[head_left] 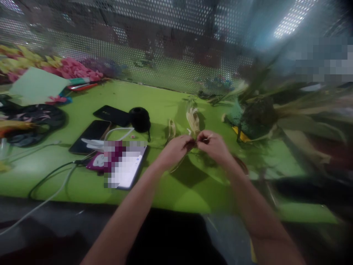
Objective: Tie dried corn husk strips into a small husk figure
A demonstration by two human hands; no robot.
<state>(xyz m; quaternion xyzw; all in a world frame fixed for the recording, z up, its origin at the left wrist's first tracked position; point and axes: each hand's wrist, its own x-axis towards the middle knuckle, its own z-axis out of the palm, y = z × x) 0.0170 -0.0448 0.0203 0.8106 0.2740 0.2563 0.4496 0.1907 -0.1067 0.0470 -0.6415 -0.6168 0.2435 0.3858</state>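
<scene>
My left hand (178,149) and my right hand (211,145) meet over the green table (162,195), fingertips nearly touching. Both are closed in a pinch on something small and thin that I cannot make out. Just beyond them lies a pale, dried husk-like bundle (192,116), its near end close to my right fingers. A smaller tan strip or loop (171,129) lies behind my left hand. Thin dark strands are scattered on the table around my hands.
Left of my hands are a lit phone (132,165), a purple packet (100,162), two dark phones (91,136) (113,115), a black spool (139,119) and cables. Pink and yellow material (78,70) lies at the back left. Blurred leafy stalks (298,114) and a dark green bundle (257,117) stand right.
</scene>
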